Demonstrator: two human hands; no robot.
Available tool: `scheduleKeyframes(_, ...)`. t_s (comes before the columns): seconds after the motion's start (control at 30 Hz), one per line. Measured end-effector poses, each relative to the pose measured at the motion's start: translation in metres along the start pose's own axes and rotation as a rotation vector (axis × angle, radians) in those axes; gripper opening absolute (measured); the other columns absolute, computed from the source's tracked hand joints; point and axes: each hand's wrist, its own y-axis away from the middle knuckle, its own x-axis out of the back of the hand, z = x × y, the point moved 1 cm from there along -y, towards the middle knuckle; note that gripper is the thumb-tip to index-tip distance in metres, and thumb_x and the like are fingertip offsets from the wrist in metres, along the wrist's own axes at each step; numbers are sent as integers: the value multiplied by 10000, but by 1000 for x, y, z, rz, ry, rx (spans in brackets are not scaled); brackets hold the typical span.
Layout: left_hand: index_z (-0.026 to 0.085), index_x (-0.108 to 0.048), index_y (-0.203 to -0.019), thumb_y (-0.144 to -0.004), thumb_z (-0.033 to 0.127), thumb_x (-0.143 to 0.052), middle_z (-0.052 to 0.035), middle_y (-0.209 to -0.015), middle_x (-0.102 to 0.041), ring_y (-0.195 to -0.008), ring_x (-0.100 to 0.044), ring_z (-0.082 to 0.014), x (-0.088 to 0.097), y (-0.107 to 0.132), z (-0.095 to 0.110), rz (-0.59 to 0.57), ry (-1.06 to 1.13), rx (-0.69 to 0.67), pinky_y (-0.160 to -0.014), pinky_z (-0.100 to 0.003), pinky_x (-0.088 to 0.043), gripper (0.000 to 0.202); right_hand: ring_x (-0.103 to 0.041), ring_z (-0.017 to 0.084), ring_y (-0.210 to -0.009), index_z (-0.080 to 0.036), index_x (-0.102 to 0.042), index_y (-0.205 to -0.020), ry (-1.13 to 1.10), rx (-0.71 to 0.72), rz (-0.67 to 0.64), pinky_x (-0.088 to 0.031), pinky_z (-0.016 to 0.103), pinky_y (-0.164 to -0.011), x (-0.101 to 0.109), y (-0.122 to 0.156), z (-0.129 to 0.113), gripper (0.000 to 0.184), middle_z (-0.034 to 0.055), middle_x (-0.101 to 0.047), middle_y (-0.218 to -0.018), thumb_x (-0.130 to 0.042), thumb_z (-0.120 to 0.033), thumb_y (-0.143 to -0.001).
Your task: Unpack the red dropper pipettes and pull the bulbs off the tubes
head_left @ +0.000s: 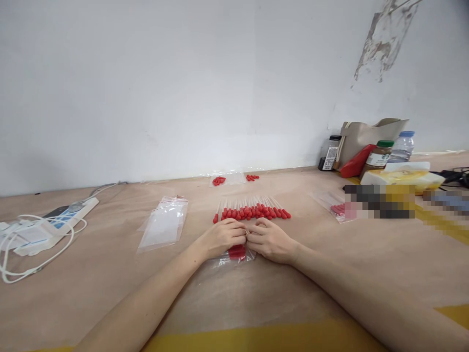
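My left hand (222,238) and my right hand (273,241) meet at the front of the row, fingers closed in a pinch on the edge of a clear plastic bag (223,260). A red patch (237,252) shows in the bag; its exact contents are partly hidden by my fingers. Just beyond my hands lies a row of glass droppers (252,210), red rubber bulbs toward me and thin clear tubes pointing away. Left of them rests a stack of clear zip bags (163,225).
Bags with red bulbs (219,181) lie by the wall, another bag (339,209) to the right. A power strip (62,227) with white cables is at left. Bottles (403,146), a jar (379,155), a beige bag (366,137) and a tissue pack (403,178) stand at right.
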Motion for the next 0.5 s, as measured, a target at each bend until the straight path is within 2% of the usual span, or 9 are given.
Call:
scheduleKeyframes(0.1, 190, -596, -861, -904, 158, -337, -38, -1000, -638, -1112, -480, -157, 6, 3, -4, 7, -29, 11, -950, -344, -380, 265, -474, 145, -853, -198, -578, -750, -60, 3, -9, -324, 321, -785, 5, 1, 2, 284, 25, -583, -761, -337, -99, -862)
scheduleKeyframes(0.23, 175, -583, -963, -904, 162, -334, -54, -1109, -600, -1141, -460, -163, 17, 9, -12, 73, -68, 49, -956, -340, -387, 256, -468, 164, -946, -180, -580, -820, -157, -38, -5, -317, 341, -841, 12, 5, 0, 194, 44, -611, -896, -397, -117, -826)
scheduleKeyframes(0.3, 181, -574, -1001, -901, 168, -334, -60, -1159, -569, -1113, -483, -157, 20, 11, -14, 92, -41, 91, -945, -337, -396, 260, -470, 171, -955, -175, -580, -842, -287, -125, -3, -332, 334, -832, 14, 7, -3, 150, 45, -611, -932, -451, -128, -782)
scheduleKeyframes(0.4, 201, -574, -1003, -893, 154, -324, -47, -1102, -593, -1026, -535, -150, 17, 13, -8, 58, 54, 168, -890, -320, -430, 277, -504, 158, -864, -189, -591, -841, -526, -340, 13, -380, 302, -770, 15, 9, -5, 157, 27, -615, -851, -479, -129, -749)
scheduleKeyframes(0.5, 217, -512, -1087, -883, 190, -361, -40, -1073, -595, -982, -550, -155, 14, 18, 3, 52, 184, 332, -848, -308, -444, 255, -538, 143, -794, -197, -606, -840, -717, -537, 80, -417, 271, -714, 9, 7, -5, 182, 14, -628, -810, -466, -120, -755)
